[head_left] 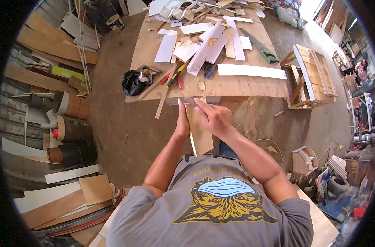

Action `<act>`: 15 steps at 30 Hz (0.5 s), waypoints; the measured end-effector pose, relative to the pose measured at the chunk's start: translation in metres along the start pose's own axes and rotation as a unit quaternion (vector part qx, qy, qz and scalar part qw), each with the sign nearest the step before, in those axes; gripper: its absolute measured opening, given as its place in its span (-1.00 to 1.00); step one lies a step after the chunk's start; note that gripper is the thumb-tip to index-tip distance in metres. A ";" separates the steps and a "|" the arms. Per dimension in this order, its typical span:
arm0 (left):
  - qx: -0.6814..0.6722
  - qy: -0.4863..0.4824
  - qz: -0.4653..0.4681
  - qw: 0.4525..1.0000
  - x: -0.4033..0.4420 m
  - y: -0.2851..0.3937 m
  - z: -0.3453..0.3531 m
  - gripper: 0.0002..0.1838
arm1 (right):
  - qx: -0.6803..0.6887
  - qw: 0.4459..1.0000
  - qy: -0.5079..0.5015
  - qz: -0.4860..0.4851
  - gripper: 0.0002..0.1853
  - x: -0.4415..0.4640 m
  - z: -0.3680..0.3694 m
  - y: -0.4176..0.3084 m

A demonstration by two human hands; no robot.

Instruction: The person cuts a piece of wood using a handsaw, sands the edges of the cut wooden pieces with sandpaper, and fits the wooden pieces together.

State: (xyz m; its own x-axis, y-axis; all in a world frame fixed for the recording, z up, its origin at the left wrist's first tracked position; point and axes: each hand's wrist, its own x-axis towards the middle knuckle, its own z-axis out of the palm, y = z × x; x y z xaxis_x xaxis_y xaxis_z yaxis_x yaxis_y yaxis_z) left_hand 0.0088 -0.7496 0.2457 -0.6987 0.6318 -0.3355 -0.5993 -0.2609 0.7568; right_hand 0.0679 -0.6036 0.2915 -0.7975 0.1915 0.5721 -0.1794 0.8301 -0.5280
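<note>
Far left there's a bunch of upright rolls [72,105] standing by the wall, brown and black ones, and below them a messy stack of flat panels [96,190], some white and some brown. Moving right, a black plastic bag [132,84] sits on the near left corner of the desk [245,89], and a thin stick [160,107] pokes out past the desk's near edge. A yellow and black tool [174,76] lies right by it.

Then the left hand [182,123]: fingers pretty straight and close together, laid along the left edge of a wooden board [200,136]. Can't tell how much it grips underneath. The board is off the desk, tilted up in front of the person's grey shirt [154,220]. The right hand [216,118] is on the board's far end, fingers together and bent over it. There's something greyish at those fingertips, too blurry to say what, so can't tell if it's pinching it.

Behind that, a pale beam with an orange mark [202,57] leans over the scrap pile. Further right, a long white strip [252,71], a green-handled saw [259,46], then a wooden frame [313,78] on the floor just beside the desk.
</note>
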 end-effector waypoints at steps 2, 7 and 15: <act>0.006 0.002 -0.020 1.000 -0.004 0.005 0.004 0.04 | -0.066 0.989 -0.102 0.083 -0.71 0.007 -0.015 -0.004; 0.041 -0.050 0.028 0.998 -0.003 0.002 0.005 0.06 | 0.008 0.999 -0.017 0.027 -0.73 -0.002 -0.012 -0.001; -0.006 -0.035 -0.008 0.999 0.007 -0.009 -0.013 0.19 | 0.068 0.993 0.090 -0.019 -0.70 -0.001 -0.008 -0.003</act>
State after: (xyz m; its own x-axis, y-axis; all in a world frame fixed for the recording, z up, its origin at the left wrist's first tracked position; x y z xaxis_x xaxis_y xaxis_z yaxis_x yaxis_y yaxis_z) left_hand 0.0045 -0.7521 0.2290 -0.6599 0.6853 -0.3080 -0.6159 -0.2586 0.7442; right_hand 0.0735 -0.6020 0.2976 -0.6758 0.2625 0.6888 -0.2928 0.7620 -0.5776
